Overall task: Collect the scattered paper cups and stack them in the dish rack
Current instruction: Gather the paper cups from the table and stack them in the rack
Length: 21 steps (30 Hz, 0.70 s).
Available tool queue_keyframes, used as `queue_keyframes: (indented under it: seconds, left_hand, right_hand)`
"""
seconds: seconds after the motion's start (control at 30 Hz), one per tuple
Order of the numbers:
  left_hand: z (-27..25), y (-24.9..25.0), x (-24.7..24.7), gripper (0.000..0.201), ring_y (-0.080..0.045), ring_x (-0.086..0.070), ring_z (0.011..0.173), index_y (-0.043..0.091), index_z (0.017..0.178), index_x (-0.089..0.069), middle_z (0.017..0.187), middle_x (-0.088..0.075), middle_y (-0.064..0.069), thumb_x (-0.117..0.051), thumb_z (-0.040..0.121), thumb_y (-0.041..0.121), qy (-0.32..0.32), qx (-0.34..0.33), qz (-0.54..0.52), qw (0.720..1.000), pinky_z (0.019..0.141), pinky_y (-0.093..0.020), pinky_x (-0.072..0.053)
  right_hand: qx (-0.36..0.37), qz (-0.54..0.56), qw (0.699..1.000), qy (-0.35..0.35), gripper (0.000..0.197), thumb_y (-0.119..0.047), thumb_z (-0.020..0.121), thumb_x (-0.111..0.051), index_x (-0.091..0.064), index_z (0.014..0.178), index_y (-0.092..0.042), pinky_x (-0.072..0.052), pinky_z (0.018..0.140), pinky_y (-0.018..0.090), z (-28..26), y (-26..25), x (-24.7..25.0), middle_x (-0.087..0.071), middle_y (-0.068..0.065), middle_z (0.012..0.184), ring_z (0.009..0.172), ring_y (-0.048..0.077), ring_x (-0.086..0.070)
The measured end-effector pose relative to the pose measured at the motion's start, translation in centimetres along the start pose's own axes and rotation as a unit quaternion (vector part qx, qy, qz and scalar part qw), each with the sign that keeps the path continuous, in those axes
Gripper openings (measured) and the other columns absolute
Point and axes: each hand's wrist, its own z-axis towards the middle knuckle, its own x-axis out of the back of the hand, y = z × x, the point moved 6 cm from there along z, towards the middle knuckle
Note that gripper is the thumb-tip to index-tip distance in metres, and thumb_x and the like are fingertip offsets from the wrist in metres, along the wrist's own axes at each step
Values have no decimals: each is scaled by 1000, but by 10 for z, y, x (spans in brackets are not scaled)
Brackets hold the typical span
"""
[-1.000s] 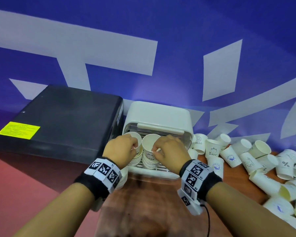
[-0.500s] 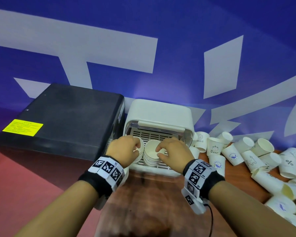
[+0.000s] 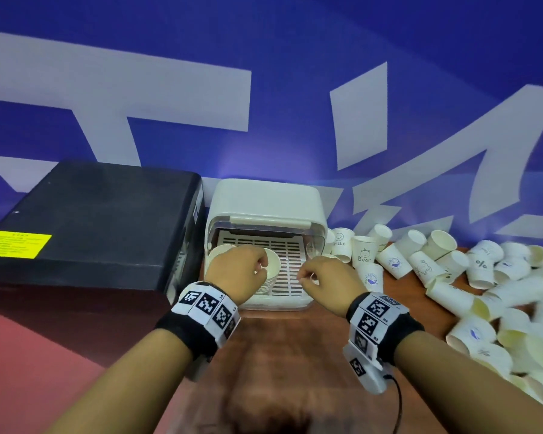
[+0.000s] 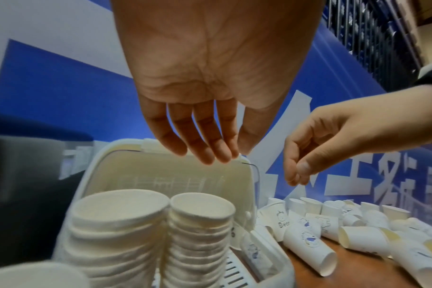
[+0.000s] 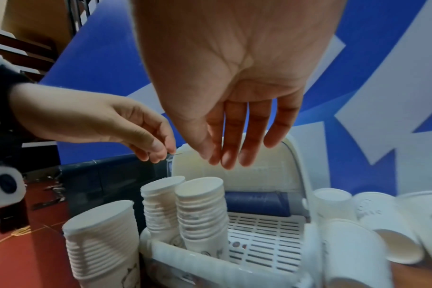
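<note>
The white dish rack [image 3: 265, 202] stands open at the back of the table, with two tall stacks of paper cups [image 4: 200, 224] side by side in its left half. My left hand [image 3: 259, 266] hovers just above the stacks [image 5: 202, 210], fingers relaxed and holding nothing. My right hand [image 3: 308, 275] hangs over the slatted tray floor [image 3: 290, 261] to the right of them, also empty. Both sets of fingers [image 5: 225, 155] point down, clear of the cup rims. A third stack [image 5: 101, 239] stands outside the rack at its left front corner.
Several loose paper cups [image 3: 452, 277] lie and stand across the wooden table [image 3: 279, 355] to the right of the rack. A black box [image 3: 91, 220] with a yellow label sits against the rack's left side. A blue and white wall is close behind.
Both hands have let go of the cup stacks and lifted off them. The right hand has drawn back to the right, away from the right stack.
</note>
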Motion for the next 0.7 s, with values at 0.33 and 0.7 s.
queue_keyframes:
  seconds: [0.33,0.7]
  left_hand:
    - [17,70,-53,20,-17,-58,99,26,102,-62,108,-62,5,-47,90,27,-52,-56,-14,997,75,-27,-42]
    - [97,156,-126,31,-21,-49,116,21,123,-54,124,-51,-2,-48,93,28,-109,-12,15,994,95,-37,-44]
  right_hand:
    - [-90,-29,995,-26,12,-29,90,-51,-61,89,-21,-45,70,29,-32,96,15,-63,-5,93,86,16,-58]
    - [-103,-35,992,-60,18,-29,90,-51,-66,99,-23,-47,74,28,-2,240,33,-66,-5,101,92,17,-60]
